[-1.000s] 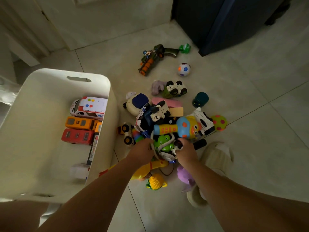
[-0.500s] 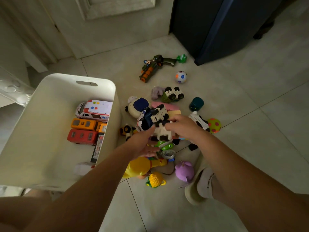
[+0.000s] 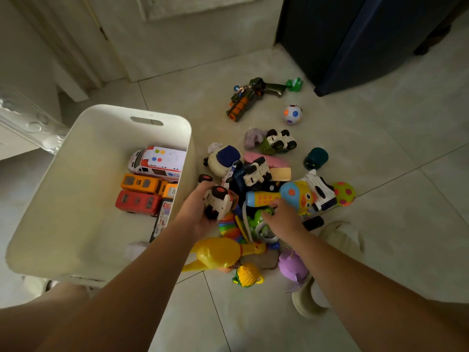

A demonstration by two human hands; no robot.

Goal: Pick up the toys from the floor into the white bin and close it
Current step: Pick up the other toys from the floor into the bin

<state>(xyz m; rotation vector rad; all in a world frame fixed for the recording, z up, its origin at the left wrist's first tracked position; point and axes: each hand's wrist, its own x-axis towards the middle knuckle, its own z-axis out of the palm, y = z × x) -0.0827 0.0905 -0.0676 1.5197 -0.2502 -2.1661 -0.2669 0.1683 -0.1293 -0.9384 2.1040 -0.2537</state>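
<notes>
Tiled floor [image 3: 380, 250] is left bare right of the toy pile [image 3: 294, 196], heaped just beside the bin [image 3: 76, 186]. A car [image 3: 219, 201] is gripped by the left hand [image 3: 196, 214] near the bin's right rim; right hand [image 3: 284, 221] is laid on the pile, grip unclear.

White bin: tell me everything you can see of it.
The white bin looks like smooth matt plastic, rectangular with rounded corners and a slot handle in its far wall. It stands upright and lidless on the tiled floor, left of the toy pile. Inside lie a white ambulance, an orange bus and a red bus.
</notes>
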